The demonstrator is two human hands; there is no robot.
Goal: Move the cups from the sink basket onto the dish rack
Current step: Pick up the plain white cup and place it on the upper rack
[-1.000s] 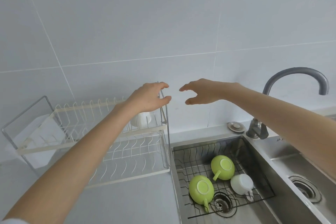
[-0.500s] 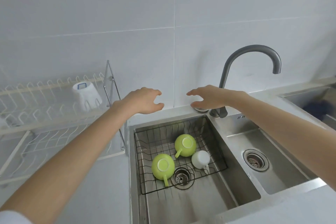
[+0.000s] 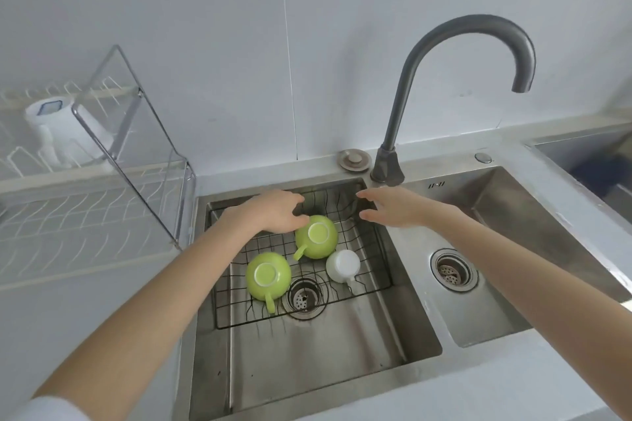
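Reaching over the sink basket (image 3: 372,270), the person holds both bare hands low above the black wire. The left hand (image 3: 273,212) has its fingers loosely spread and holds nothing; its thumb side sits right at the far green cup (image 3: 316,241), but it is hard to tell if skin touches the cup. The right hand (image 3: 393,208) is also spread wide, with nothing in it, near the back right corner of the basket, and apart from every cup. Three cups sit upside down in the basket. The far green cup has its handle pointing to the front left. The near green cup (image 3: 268,275) sits in front of it, to the left, with its handle pointing to the front. The small white cup (image 3: 343,266) sits just beside the far green cup, on the right side. A round drain (image 3: 304,294) shows under the wire between the near green cup and the small white cup. The basket lies in the left sink bowl (image 3: 307,352). A dark grey tap (image 3: 444,79) curves up behind the sink. The dish rack (image 3: 85,215) stands on the counter to the left, and one white cup (image 3: 65,133) sits upside down on its top shelf.
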